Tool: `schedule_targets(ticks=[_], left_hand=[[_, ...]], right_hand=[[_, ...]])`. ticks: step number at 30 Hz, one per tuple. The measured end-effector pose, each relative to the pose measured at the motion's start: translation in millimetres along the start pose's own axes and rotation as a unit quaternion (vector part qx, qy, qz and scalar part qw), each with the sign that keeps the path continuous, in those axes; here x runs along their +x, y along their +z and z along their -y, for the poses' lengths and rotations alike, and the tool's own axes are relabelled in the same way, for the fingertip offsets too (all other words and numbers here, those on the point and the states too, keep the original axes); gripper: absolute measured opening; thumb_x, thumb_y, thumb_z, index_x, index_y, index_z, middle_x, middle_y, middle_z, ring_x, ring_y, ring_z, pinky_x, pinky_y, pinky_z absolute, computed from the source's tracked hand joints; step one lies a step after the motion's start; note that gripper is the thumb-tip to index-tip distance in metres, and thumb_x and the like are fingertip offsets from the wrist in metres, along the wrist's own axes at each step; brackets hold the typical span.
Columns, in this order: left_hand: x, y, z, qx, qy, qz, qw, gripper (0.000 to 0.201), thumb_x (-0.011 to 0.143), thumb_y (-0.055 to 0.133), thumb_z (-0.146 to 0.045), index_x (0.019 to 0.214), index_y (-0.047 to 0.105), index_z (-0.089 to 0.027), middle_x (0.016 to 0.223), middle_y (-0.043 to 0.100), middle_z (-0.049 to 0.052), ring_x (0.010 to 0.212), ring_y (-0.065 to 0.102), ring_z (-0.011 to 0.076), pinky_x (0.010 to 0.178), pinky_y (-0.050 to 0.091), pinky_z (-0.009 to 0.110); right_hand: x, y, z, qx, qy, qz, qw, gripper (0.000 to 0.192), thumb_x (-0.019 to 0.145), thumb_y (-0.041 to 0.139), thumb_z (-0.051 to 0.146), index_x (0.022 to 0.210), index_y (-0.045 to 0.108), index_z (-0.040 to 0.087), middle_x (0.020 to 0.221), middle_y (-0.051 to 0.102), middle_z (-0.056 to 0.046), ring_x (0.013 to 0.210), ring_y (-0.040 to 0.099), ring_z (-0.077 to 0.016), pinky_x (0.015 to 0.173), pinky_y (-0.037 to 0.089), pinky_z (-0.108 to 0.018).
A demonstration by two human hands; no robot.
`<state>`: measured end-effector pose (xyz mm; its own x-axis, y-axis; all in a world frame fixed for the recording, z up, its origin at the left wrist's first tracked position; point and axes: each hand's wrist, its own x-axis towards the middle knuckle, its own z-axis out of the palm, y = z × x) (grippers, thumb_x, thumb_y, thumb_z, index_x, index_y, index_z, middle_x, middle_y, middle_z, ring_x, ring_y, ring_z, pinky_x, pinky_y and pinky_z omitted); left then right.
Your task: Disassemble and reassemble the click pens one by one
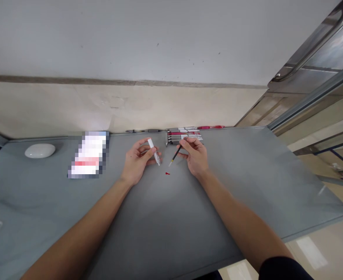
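Observation:
My left hand (139, 159) is closed around a white pen barrel (153, 151), which slants down to the right. Between the fingertips of my right hand (196, 155) is a thin black pen refill (175, 154), its pale tip pointing down and left. Barrel and refill are apart. Just below them on the grey table lies a small red piece (167, 173), too small to name. Behind my right hand several pens (177, 134) with grey, white and red parts lie side by side, partly covered by my fingers.
Along the wall edge lie a grey pen (143, 131) and a red pen (210, 127). At left on the table (165, 225) are a blurred-out phone (88, 155) and a white computer mouse (39, 151). A wall (130, 105) bounds the back; a metal handle (314, 46) is at upper right.

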<state>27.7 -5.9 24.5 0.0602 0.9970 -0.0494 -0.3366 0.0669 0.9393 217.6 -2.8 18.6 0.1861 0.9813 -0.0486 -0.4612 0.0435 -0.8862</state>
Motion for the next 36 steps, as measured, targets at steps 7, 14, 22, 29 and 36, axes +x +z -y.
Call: schedule_targets(ticks=[7, 14, 22, 29, 36], left_hand=[[0.1, -1.4, 1.5, 0.005, -0.006, 0.005, 1.0, 0.053, 0.071, 0.083, -0.03, 0.116, 0.058, -0.018, 0.088, 0.071, 0.003, 0.077, 0.072, 0.0217, 0.072, 0.064, 0.045], [0.2, -2.7, 2.8, 0.012, -0.004, 0.014, 1.0, 0.053, 0.072, 0.083, -0.03, 0.119, 0.06, -0.018, 0.088, 0.072, 0.004, 0.077, 0.072, 0.0214, 0.073, 0.064, 0.046], [-2.1, -3.9, 5.8, 0.064, 0.019, 0.045, 0.997, 0.055, 0.076, 0.08, -0.036, 0.126, 0.065, -0.018, 0.094, 0.075, 0.006, 0.077, 0.072, 0.0195, 0.078, 0.062, 0.041], [-3.0, -2.0, 4.3, 0.07, 0.017, 0.048, 0.996, 0.051, 0.076, 0.08, -0.038, 0.123, 0.069, -0.02, 0.095, 0.075, 0.005, 0.077, 0.071, 0.0185, 0.078, 0.061, 0.039], [-3.1, -2.8, 4.4, 0.056, 0.005, 0.056, 0.997, 0.048, 0.077, 0.08, -0.036, 0.121, 0.069, -0.019, 0.095, 0.074, 0.005, 0.077, 0.071, 0.0182, 0.078, 0.062, 0.039]], right_hand=[[0.3, 0.9, 0.0, 0.003, -0.003, -0.006, 1.0, 0.031, 0.063, 0.086, 0.037, 0.077, 0.062, 0.022, 0.09, 0.063, 0.002, 0.076, 0.065, -0.0135, 0.063, 0.063, -0.033], [0.9, -0.1, -1.0, 0.003, 0.002, -0.004, 1.0, 0.029, 0.063, 0.086, 0.038, 0.079, 0.066, 0.023, 0.09, 0.067, 0.001, 0.076, 0.065, -0.0138, 0.066, 0.064, -0.034], [-0.9, -0.2, 0.0, 0.001, 0.016, 0.016, 1.0, 0.026, 0.067, 0.084, 0.037, 0.086, 0.075, 0.023, 0.092, 0.073, -0.002, 0.076, 0.068, -0.0138, 0.066, 0.063, -0.031], [-1.9, -0.4, 1.4, -0.006, 0.029, 0.037, 0.999, 0.025, 0.07, 0.083, 0.037, 0.09, 0.076, 0.023, 0.094, 0.073, -0.002, 0.077, 0.069, -0.0134, 0.067, 0.063, -0.03], [-1.4, -1.2, 0.9, -0.008, 0.03, 0.042, 0.999, 0.023, 0.071, 0.082, 0.037, 0.09, 0.076, 0.024, 0.096, 0.073, -0.002, 0.077, 0.069, -0.0131, 0.068, 0.062, -0.03]])
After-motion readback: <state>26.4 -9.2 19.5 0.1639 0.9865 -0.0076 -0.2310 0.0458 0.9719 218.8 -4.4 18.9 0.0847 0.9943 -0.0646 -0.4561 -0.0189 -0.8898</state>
